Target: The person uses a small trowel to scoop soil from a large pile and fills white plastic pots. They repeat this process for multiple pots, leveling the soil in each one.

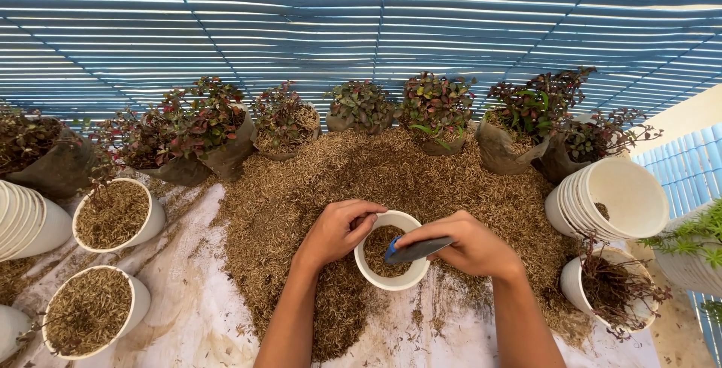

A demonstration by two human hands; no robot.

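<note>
gripping one white pot: two hands, left, right

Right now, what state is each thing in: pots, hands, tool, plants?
White pot: upright, partly filled with husk.
Left hand: grip shut on the pot rim.
Right hand: grip shut on the scoop.
Scoop: lying across the pot mouth.
Two left pots: full of husk.
Stacked pots: nested, tipped sideways.
Right pot: holds a bare-rooted plant.
Bagged plants: upright, leafy.
Husk pile: spread loose.
</note>
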